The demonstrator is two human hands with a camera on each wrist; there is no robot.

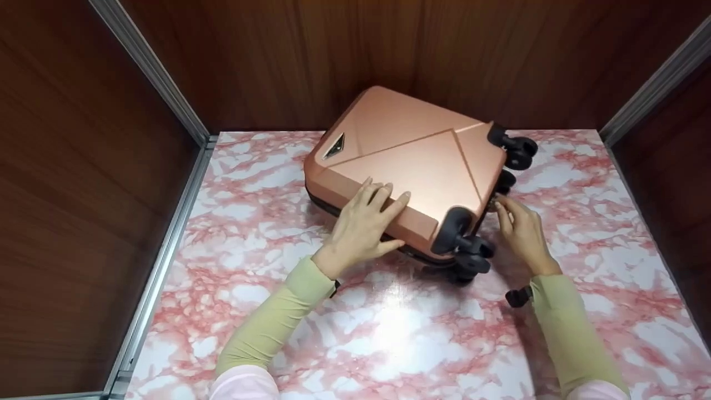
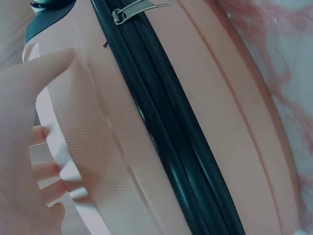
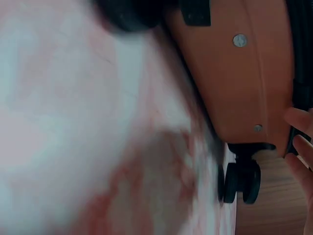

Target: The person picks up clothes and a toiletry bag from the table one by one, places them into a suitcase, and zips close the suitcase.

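Observation:
A rose-gold hard-shell suitcase (image 1: pixel 411 166) lies flat on the floor, its black wheels (image 1: pixel 472 261) toward the right. My left hand (image 1: pixel 364 225) rests with spread fingers on the top and near edge of the shell. In the left wrist view a black zipper band (image 2: pixel 161 112) runs along the suitcase's side, with a metal zipper pull (image 2: pixel 139 10) hanging free near the top. At the wheel end, my right hand (image 1: pixel 522 228) pinches something small at the zipper band, seemingly another zipper pull, mostly hidden by the fingers. Its fingertips (image 3: pixel 301 120) touch the black band in the right wrist view.
Pink-and-white marbled flooring (image 1: pixel 250 266) surrounds the suitcase. Dark wood-look panels stand behind (image 1: pixel 266 61) and at both sides, with metal strips (image 1: pixel 161 72) along the corners. The suitcase lies close to the back panel.

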